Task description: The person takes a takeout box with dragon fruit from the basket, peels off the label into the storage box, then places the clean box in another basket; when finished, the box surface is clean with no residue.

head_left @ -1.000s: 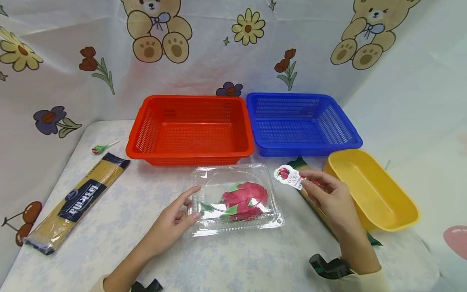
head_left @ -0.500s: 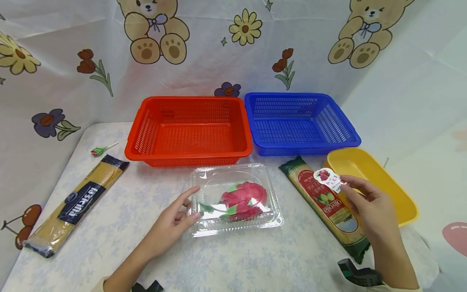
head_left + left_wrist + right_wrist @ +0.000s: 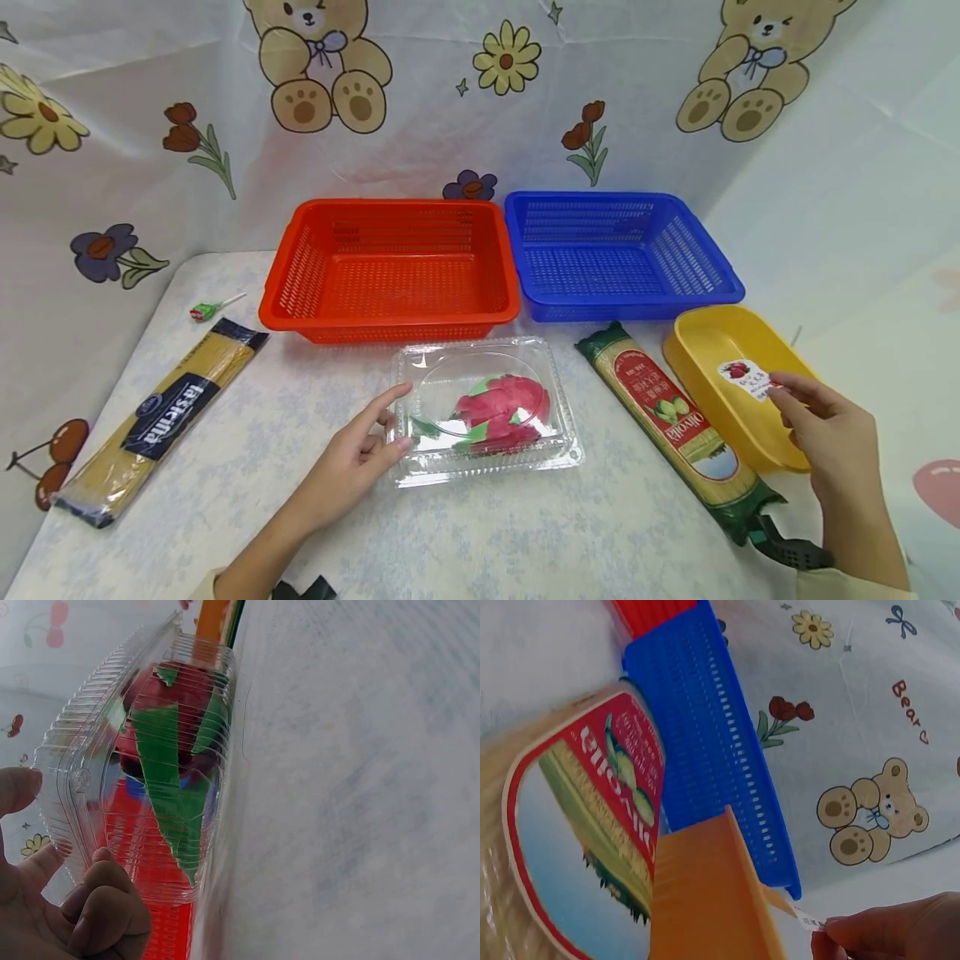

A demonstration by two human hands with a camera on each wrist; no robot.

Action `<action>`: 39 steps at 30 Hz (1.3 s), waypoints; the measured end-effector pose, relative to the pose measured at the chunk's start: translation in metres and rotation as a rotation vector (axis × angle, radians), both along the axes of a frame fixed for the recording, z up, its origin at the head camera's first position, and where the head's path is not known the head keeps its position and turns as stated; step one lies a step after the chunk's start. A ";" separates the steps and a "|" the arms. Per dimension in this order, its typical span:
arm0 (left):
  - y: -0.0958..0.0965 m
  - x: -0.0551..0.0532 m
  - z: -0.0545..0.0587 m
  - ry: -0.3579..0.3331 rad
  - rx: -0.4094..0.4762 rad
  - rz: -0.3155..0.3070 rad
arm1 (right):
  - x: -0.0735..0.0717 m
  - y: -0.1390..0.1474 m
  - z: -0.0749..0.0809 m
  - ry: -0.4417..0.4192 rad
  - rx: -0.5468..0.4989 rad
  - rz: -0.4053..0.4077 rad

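In the head view, a clear plastic clamshell box (image 3: pixel 438 387) lies on the table with a pink and green dragon fruit (image 3: pixel 504 407) inside. My left hand (image 3: pixel 348 458) holds the box by its left side, index finger on the lid edge and thumb at the nearer corner. The left wrist view shows other fingers curled against the box wall. Between thumb and forefinger, my right hand (image 3: pixel 832 442) pinches a white label (image 3: pixel 745 379) printed with red fruit. That label is above the yellow basin (image 3: pixel 693 367); its pinched end is hidden by the fingertips.
Behind the box stand a red basket (image 3: pixel 390 321) and a blue basket (image 3: pixel 626 308). A pack of spaghetti (image 3: pixel 168 417) and a lollipop (image 3: pixel 204 311) lie at left. Another pasta pack (image 3: pixel 678 425) slants along the yellow basin's left side.
My right hand has carried the label rightwards, from beside the clamshell box, across the right pasta pack, to above the yellow basin. My left hand and the box have stayed put.
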State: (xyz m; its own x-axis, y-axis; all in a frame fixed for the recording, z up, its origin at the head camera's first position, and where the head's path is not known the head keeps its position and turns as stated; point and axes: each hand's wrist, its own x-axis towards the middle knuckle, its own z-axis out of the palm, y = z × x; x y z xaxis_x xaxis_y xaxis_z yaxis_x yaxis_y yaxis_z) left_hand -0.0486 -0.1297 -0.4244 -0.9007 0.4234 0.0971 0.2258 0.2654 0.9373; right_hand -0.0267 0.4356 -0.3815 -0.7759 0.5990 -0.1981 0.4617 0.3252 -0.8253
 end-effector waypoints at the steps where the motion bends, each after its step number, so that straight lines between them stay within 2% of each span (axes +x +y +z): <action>1: 0.000 0.000 0.000 0.000 0.002 -0.001 | -0.001 0.002 -0.002 -0.028 0.052 0.009; 5: 0.002 0.000 -0.002 -0.006 0.006 -0.002 | -0.005 0.007 -0.010 -0.082 0.248 0.081; 11: 0.004 0.000 -0.002 -0.013 0.003 0.004 | -0.009 0.009 -0.017 -0.116 0.522 0.251; 17: 0.004 0.000 -0.001 0.001 0.002 -0.003 | -0.007 0.012 -0.016 -0.149 0.678 0.403; 21: 0.003 0.000 -0.001 -0.004 -0.010 0.006 | -0.006 0.012 -0.009 -0.163 0.755 0.453; 24: 0.002 0.000 -0.001 -0.001 -0.019 0.011 | -0.004 0.010 0.004 -0.161 0.776 0.456; 30: -0.001 0.000 0.001 -0.002 -0.024 0.019 | -0.013 0.007 0.027 -0.073 0.758 0.464; 34: -0.001 -0.001 0.001 -0.004 -0.024 0.019 | -0.028 0.011 0.038 -0.052 0.674 0.451; 39: 0.000 -0.002 -0.001 -0.004 -0.022 0.010 | -0.054 0.022 0.044 -0.056 0.545 0.463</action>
